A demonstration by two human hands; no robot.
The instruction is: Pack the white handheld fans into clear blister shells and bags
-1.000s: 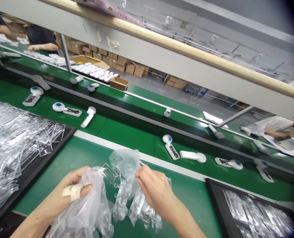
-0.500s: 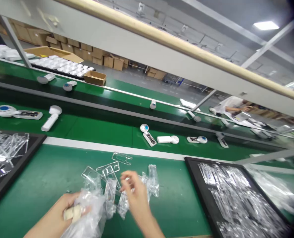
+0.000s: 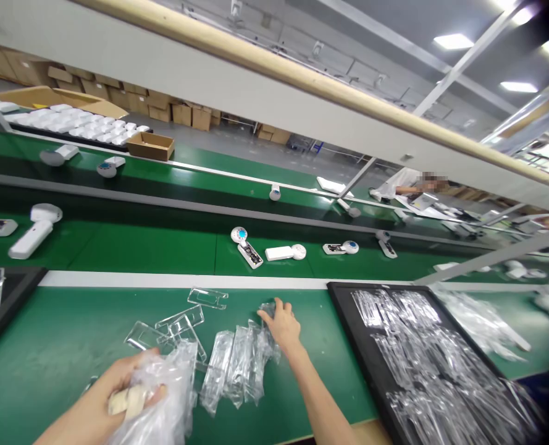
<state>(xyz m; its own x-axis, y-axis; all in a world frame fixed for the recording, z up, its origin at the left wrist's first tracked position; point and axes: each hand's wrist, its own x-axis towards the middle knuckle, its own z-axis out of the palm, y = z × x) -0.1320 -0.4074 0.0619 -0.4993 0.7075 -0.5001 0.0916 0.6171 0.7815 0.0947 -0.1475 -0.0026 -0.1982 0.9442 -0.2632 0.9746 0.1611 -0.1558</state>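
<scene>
Left hand point(image 3: 125, 388): bag point(image 3: 171, 390), contents unclear | right tray point(image 3: 358, 343): clear plastic pieces point(image 3: 420, 346)

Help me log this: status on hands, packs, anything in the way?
Left hand gripping crumpled plastic, right hand at wrapped packs. Packs side by side. Loose frames left of them; no obstruction apparent.

Whitish bag point(image 3: 165, 395), green worktop point(image 3: 93, 334), black tray point(image 3: 361, 357)

Over the green table point(image 3: 333, 358) there is room to pass between the right hand point(image 3: 284, 326) and the black tray point(image 3: 363, 349). Near the left hand point(image 3: 123, 390), clear frames point(image 3: 180, 324) and wrapped packets point(image 3: 239, 364) stand in the way.
</scene>
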